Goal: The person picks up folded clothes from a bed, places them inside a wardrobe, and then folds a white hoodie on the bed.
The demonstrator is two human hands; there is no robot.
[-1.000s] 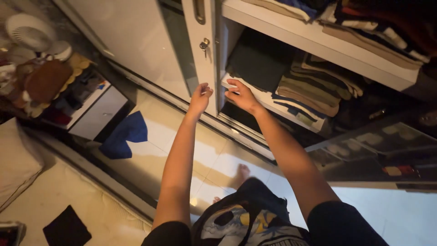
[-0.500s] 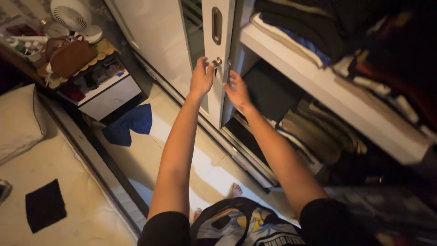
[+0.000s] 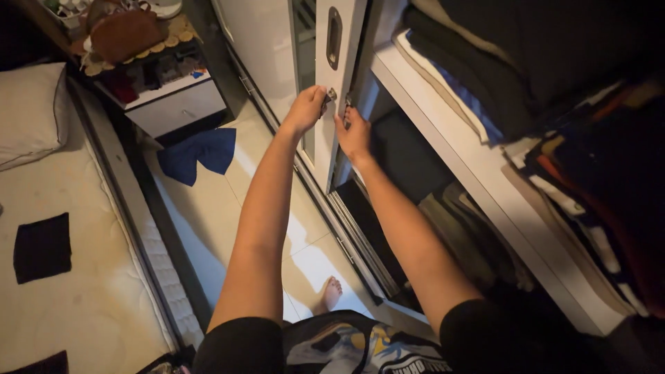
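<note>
L hand pinches the key in the white wardrobe door lock, R hand curls round the door's edge (prob to steady it), folded clothes shelved just beside.

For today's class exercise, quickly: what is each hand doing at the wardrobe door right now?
Left hand: closed on the small metal key in the white sliding wardrobe door.
Right hand: fingers curled on that door's edge.
</note>
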